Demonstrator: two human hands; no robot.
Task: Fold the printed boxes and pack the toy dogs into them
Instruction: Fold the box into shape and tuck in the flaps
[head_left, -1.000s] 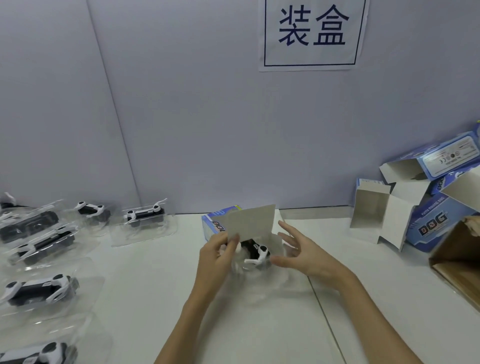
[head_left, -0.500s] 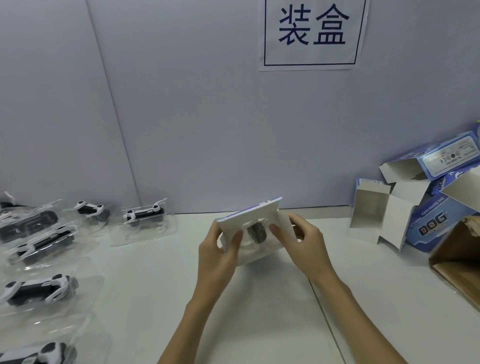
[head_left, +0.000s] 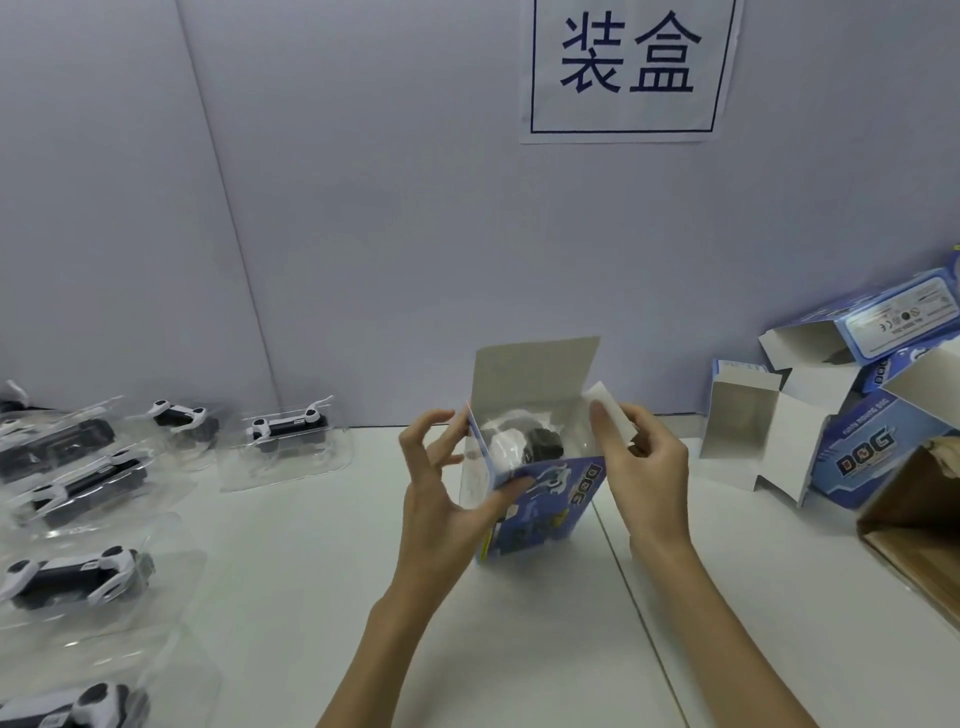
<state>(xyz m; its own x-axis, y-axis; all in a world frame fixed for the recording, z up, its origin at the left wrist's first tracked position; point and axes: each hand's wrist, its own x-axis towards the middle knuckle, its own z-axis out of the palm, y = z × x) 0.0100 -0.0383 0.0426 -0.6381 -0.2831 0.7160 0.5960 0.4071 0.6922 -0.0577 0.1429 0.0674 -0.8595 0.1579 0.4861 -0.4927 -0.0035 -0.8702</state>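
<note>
Holding the printed box (head_left: 545, 506) above the white surface (head_left: 311, 571), the left hand (head_left: 441, 499) is gripping its near left corner, thumb pressing on the blue printed face and the other fingers spread loosely behind the left wall. The right hand (head_left: 647, 467) is pinching the small white side flap (head_left: 608, 410) at the box's right edge. The box is standing open at the top, its large lid flap (head_left: 535, 374) pointing upward. A toy dog (head_left: 519, 444) in clear plastic is sitting inside the opening. More toy dogs in clear trays (head_left: 72, 577) are lying along the surface's left side. Unfilled printed boxes (head_left: 852, 441) are piling up at the right, beside a brown carton (head_left: 919, 525).
</note>
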